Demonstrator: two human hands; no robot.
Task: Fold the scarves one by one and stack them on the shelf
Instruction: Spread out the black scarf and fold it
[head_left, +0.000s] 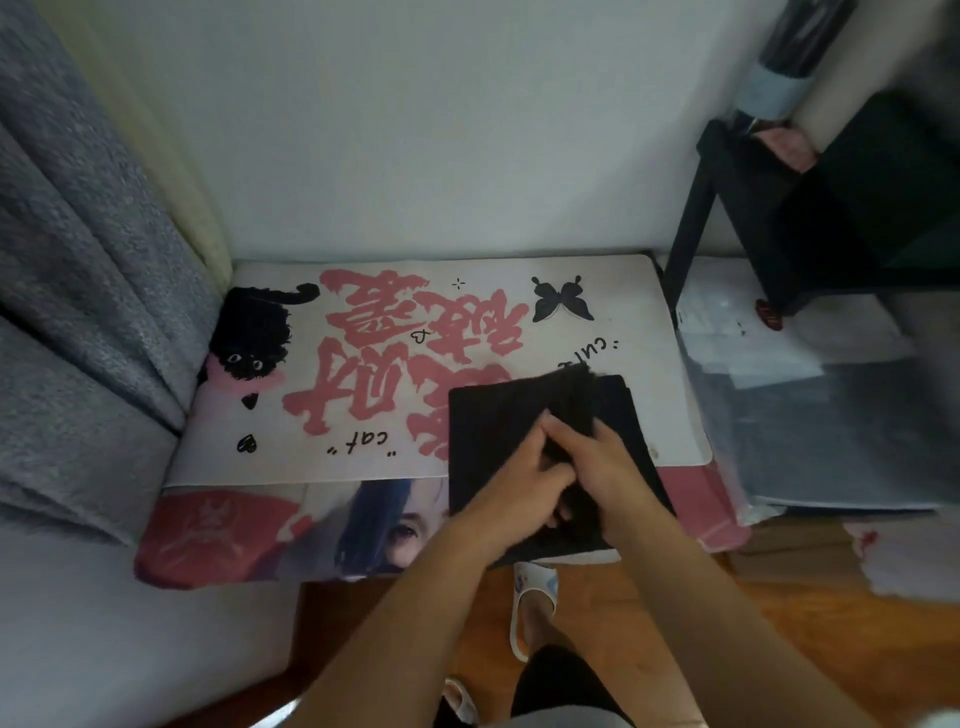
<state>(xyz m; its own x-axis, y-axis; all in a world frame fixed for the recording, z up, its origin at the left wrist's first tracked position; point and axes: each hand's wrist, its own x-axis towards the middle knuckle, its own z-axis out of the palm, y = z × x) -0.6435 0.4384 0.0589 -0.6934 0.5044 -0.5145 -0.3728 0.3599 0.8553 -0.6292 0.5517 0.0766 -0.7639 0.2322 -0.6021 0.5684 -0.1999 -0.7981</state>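
In the head view, the left hand (524, 483) and right hand (602, 462) are meeting, fingers curled and gathering a fold of the black scarf (478, 426) lying near-right on the printed mat (363, 374), probably to halve it before shelving.

black scarf (488, 415), folded flat on mat (363, 447)

White wall (415, 130), wooden floor (779, 613)

home bedroom: curtain (78, 249), slipper (535, 597)
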